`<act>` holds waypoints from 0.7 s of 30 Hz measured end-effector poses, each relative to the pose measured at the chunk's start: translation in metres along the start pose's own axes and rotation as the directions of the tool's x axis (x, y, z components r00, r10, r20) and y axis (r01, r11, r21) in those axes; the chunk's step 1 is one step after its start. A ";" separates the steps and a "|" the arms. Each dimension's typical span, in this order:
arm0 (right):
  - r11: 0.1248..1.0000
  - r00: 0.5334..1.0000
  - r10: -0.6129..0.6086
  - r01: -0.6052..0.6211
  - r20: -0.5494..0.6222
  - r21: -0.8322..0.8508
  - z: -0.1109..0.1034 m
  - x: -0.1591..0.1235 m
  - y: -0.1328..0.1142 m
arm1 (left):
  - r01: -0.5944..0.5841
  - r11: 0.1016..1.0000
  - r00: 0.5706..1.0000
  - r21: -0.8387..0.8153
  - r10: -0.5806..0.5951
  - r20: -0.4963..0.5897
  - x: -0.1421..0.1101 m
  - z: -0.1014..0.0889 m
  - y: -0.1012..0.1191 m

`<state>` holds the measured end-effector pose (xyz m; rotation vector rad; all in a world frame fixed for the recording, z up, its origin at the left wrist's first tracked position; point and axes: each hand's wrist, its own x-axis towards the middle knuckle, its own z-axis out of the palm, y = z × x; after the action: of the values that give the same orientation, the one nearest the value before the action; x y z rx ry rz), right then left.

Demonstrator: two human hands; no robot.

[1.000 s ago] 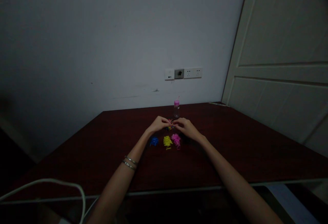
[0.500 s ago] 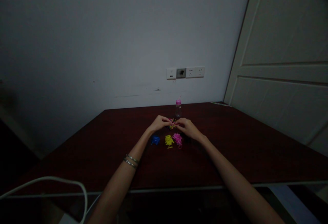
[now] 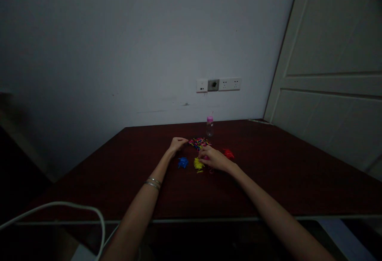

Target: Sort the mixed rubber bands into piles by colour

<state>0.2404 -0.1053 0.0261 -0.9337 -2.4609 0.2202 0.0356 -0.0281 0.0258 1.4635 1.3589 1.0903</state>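
A mixed heap of small coloured rubber bands [image 3: 197, 141] lies on the dark red table. At its left edge is my left hand [image 3: 178, 143], fingers pinched together; what they hold, if anything, is too small to make out. My right hand [image 3: 213, 157] hovers low over the sorted piles, fingers closed, their tips between the heap and the yellow bands [image 3: 197, 164]. Beneath it the pink bands [image 3: 211, 170] are mostly covered. To the left sits a pile of blue bands [image 3: 183, 162], and right of my right hand a pile of red bands [image 3: 229, 154].
Behind the heap stands a clear bottle with a pink cap [image 3: 210, 126]. The table [image 3: 143, 141] meets a wall with sockets [image 3: 229, 84]. A white cable [image 3: 71, 204] loops over the front left edge. A panelled door [image 3: 328, 82] is at the right.
My right hand has come back from the heap toward the piles, covering the pink bands and uncovering the red ones. My left hand has shifted left to the heap's edge.
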 end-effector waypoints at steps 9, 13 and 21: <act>1.000 0.997 0.013 -0.012 -0.072 0.015 -0.010 -0.001 0.006 | 0.019 0.999 1.000 0.045 -0.019 -0.018 0.005 0.001 -0.007; 0.998 0.978 0.057 -0.051 -0.200 0.034 -0.023 0.003 0.025 | 0.017 0.998 1.000 0.068 -0.015 -0.027 0.006 0.000 -0.010; 0.976 0.976 0.199 -0.206 -0.094 -0.072 -0.024 0.019 0.070 | 0.030 0.995 0.999 0.098 -0.026 -0.044 0.006 0.002 -0.013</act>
<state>0.2806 -0.0407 0.0322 -1.2056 -2.3107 0.1453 0.0340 -0.0218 0.0127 1.4944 1.4771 1.0548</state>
